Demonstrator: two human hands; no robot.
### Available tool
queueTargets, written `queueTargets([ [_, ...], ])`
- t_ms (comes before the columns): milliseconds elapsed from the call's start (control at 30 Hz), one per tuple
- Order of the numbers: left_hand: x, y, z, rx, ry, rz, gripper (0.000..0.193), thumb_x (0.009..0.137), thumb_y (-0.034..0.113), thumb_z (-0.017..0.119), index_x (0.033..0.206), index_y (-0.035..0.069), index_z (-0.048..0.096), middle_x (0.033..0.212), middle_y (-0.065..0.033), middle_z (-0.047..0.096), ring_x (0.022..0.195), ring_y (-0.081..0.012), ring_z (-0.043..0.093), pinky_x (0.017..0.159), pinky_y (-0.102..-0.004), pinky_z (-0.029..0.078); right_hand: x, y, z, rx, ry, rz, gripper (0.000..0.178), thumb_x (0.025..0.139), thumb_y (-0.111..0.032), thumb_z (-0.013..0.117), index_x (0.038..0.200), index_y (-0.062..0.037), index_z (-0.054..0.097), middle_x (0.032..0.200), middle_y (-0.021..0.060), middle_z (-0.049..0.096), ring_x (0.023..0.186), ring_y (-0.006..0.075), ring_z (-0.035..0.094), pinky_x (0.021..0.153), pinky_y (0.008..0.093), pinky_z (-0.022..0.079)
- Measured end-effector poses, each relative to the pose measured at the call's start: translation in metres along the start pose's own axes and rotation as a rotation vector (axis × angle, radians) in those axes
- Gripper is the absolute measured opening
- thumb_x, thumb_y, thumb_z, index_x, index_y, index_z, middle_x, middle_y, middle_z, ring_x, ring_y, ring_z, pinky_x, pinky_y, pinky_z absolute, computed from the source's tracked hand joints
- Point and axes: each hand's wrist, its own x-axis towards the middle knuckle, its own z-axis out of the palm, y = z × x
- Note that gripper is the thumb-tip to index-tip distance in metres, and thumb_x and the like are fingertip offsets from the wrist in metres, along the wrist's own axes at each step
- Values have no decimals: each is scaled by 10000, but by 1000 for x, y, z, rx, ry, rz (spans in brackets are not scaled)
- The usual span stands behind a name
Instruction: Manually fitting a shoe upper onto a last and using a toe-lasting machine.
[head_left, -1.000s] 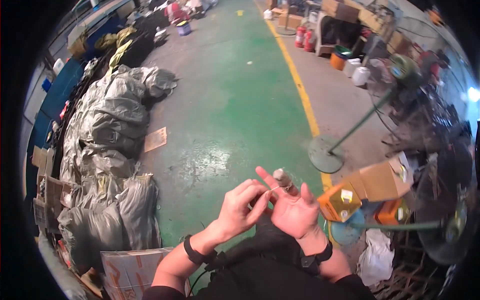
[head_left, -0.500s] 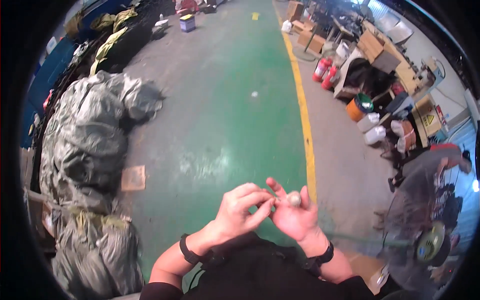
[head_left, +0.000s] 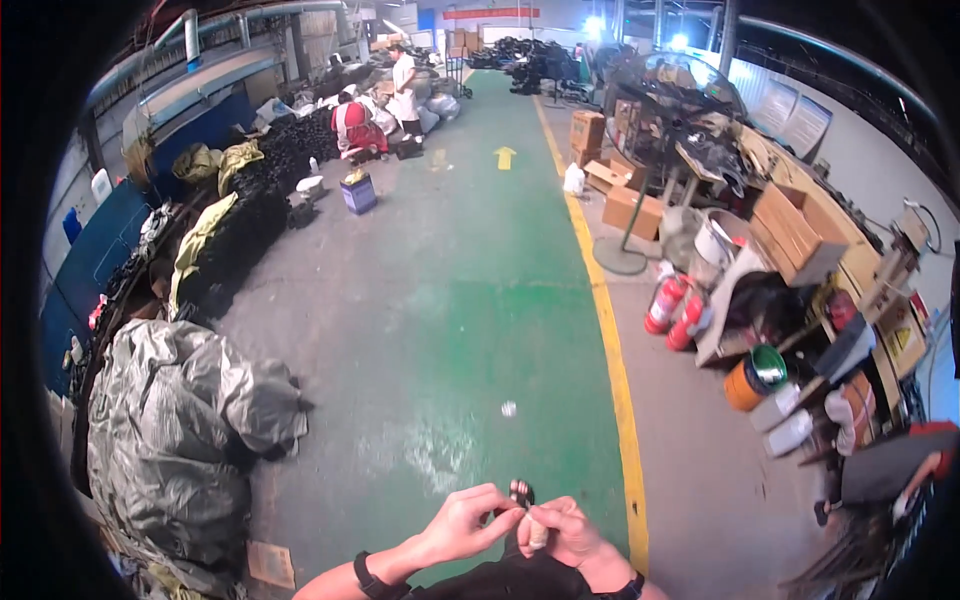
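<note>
- Left hand (head_left: 468,526) and right hand (head_left: 570,534) bring their fingertips together; whether either grip closes on something thin, I cannot tell.
- Green floor (head_left: 480,335) stretches ahead, giving the elbows room to move.
- Grey sacks (head_left: 165,430) heap at left, well apart from the hands.
- Yellow line (head_left: 606,310) edges the floor at right, probably keeping the red extinguishers (head_left: 664,305) aside.
- Pale wrap (head_left: 538,532) seems to sit around a right-hand finger, beside the meeting fingertips, likely held close so both hands reach it.
</note>
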Motion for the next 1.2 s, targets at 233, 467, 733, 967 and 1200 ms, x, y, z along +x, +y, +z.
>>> queueTargets([
  [233, 206, -88, -111, 45, 131, -150, 82, 923, 98, 741, 941, 19, 730, 837, -82, 678, 716, -154, 635, 632, -282, 508, 237, -178, -11, -198, -120, 228, 405, 1022, -153, 620, 634, -38, 598, 650, 96, 620, 597, 157, 587, 554, 303, 475],
  [467, 419, -272, -179, -490, 87, -332, 126, 1023, 98, 612, 1049, -16, 658, 907, -23, 668, 832, -74, 616, 746, -256, 520, 478, -288, -99, -407, -29, 216, 429, 1023, -257, 666, 652, -44, 635, 649, 74, 644, 567, 124, 588, 535, 280, 477],
  [733, 726, -373, -299, -673, -169, -452, 167, 1058, 180, 602, 1085, 18, 634, 908, -14, 679, 835, -53, 636, 677, -234, 526, 704, -494, -134, -492, 190, 41, 385, 1003, -191, 693, 661, -17, 659, 630, 58, 658, 556, 105, 610, 512, 252, 488],
  [967, 936, -503, -377, -494, -104, -385, 61, 998, 26, 635, 1015, -31, 646, 923, -64, 707, 900, -124, 684, 827, -290, 564, 924, -604, -219, -797, 143, -78, 529, 1013, -298, 655, 552, -51, 580, 510, 3, 586, 494, 64, 541, 1169, 379, 283],
  [1200, 1190, -588, -466, -166, 45, -354, 126, 1019, 64, 607, 920, -13, 603, 822, -44, 641, 753, -95, 593, 661, -260, 494, 1135, -783, -286, -505, -150, -55, 488, 992, -265, 700, 566, -47, 602, 510, 17, 590, 450, 63, 529, 435, 253, 396],
])
